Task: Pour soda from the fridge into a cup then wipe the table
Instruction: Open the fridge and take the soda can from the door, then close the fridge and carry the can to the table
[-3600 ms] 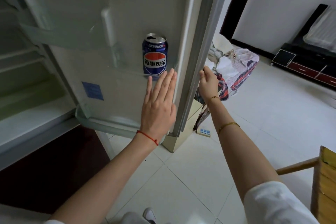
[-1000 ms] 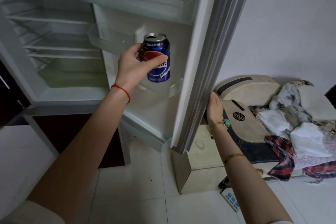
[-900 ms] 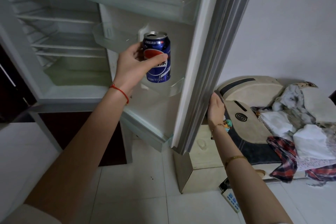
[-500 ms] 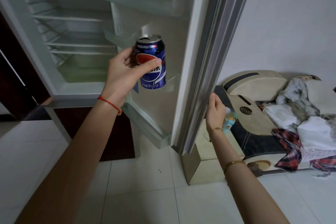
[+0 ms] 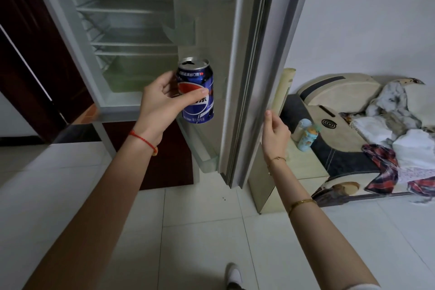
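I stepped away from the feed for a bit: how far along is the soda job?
Done: the soda can is out of the fridge, gripped by the left hand. In hand: the right hand holds the open fridge door. Left: pouring and wiping; no cup or table shows.

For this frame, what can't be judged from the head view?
- Soda level: the can is opaque; only its opened top shows.
- Cup and table: outside the head view.
- Left hand fingers: behind the can.
- Right hand grip on the fridge door: fingertips hidden by the door edge.
- Upper fridge shelves: cut off by the top edge.
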`<state>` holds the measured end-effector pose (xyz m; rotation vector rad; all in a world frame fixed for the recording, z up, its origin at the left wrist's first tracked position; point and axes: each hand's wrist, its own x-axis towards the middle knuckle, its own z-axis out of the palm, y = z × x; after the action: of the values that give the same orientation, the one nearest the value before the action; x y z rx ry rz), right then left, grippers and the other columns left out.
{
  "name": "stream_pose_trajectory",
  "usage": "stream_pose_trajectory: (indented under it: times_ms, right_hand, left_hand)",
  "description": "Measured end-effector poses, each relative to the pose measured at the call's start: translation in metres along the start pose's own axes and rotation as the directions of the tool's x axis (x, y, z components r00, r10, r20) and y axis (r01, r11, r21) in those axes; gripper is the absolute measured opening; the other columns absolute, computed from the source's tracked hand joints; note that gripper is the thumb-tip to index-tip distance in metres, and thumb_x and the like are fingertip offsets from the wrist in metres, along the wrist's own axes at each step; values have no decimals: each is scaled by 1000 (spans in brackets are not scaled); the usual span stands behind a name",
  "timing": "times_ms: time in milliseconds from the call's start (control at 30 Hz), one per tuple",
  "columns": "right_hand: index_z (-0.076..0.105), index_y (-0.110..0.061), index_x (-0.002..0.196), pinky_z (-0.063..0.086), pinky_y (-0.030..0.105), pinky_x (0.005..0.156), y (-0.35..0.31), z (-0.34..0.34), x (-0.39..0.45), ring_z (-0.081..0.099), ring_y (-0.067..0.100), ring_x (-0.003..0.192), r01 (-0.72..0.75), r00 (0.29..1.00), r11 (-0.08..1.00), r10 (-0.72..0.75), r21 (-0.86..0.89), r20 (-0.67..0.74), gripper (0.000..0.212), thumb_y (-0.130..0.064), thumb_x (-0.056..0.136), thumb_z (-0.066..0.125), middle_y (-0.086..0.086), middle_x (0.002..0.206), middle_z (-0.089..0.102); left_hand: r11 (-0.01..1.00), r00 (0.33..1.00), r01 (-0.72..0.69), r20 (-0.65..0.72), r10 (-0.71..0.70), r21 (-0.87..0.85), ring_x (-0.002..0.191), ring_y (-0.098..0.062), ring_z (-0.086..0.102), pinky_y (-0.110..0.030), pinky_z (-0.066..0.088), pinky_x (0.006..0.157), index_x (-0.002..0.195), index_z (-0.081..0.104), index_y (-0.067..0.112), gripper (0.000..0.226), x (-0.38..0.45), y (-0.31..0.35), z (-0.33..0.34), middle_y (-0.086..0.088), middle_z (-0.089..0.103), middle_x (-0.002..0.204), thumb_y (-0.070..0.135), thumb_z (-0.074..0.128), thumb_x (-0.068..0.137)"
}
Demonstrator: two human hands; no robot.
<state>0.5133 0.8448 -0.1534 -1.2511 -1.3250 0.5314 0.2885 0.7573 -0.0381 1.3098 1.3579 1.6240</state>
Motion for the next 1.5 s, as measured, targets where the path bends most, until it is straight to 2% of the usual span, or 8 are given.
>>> stream_pose_trajectory:
  times_ms: [100, 200, 333, 700, 1000, 1100, 1267, 1500]
  right_hand:
    - [45, -29, 66, 30, 24, 55, -12, 14, -21, 36, 2, 54, 21, 1000, 1000, -21, 4, 17, 36, -28, 102, 46, -11, 57, 37]
    - [71, -20, 99, 41, 6, 68, -23, 28, -43, 54, -16, 72, 7, 999, 998, -10, 69, 39, 22, -29, 100, 51, -15, 80, 60]
    - [69, -18, 107, 52, 27, 84, -35, 49, -62, 64, 3, 96, 23, 997, 997, -28, 70, 76, 27, -39, 95, 57, -7, 101, 70]
    - [24, -22, 153, 35, 41, 115, -76, 121, -82, 30, 12, 142, 349, 892, 937, -335, 7, 303, 86, -53, 85, 67, -4, 157, 31]
    - [12, -14, 156, 14, 42, 124, -113, 202, -85, 9, 21, 151, 601, 717, 799, -532, -14, 450, 98, -59, 86, 63, 1, 164, 9]
    - [13, -12, 156, 13, 45, 124, -123, 230, -83, 4, 23, 152, 651, 666, 759, -578, 12, 473, 97, -60, 87, 61, 3, 164, 8]
    - [17, -12, 155, 11, 43, 124, -132, 272, -73, 3, 23, 152, 699, 593, 709, -650, 97, 476, 75, -47, 98, 51, 3, 164, 12]
    - [19, -14, 155, 9, 38, 124, -134, 334, -47, 2, 21, 152, 698, 573, 705, -655, 127, 492, 57, -26, 104, 42, 0, 164, 14]
  left_hand:
    - [1000, 1000, 16, -12, -16, 2, 90, 5, 67, -12, 50, 78, 105, 66, 23, 42, -15, 1, -24, 10, 72, 100, 6, 84, 71]
    - [999, 999, 37, -22, -37, 15, 87, 8, 67, -10, 50, 75, 101, 64, 28, 43, -27, 1, -47, 14, 70, 98, 4, 83, 71]
    - [998, 998, 59, -40, -58, 30, 87, 13, 66, -6, 49, 72, 109, 62, 25, 48, -40, -2, -77, 16, 68, 101, 6, 83, 71]
    - [992, 985, 108, -140, -97, 72, 108, -4, 66, -20, 53, 92, 129, 60, 15, 68, -63, -12, -151, 4, 70, 119, 16, 87, 67]
    - [986, 970, 130, -220, -105, 102, 99, 7, 66, -10, 52, 79, 126, 58, 21, 61, -63, -16, -193, 15, 68, 110, 10, 82, 71]
    - [981, 964, 147, -240, -114, 125, 110, 0, 63, -16, 52, 90, 133, 56, 19, 68, -56, -21, -209, 12, 67, 119, 13, 83, 71]
    - [969, 957, 156, -271, -101, 190, 114, -8, 63, -32, 51, 101, 128, 58, 22, 64, -36, -31, -231, 7, 69, 120, 17, 84, 69]
    - [963, 951, 163, -293, -96, 216, 106, -4, 66, -25, 53, 94, 121, 59, 23, 60, 2, -37, -257, 10, 70, 113, 24, 81, 65]
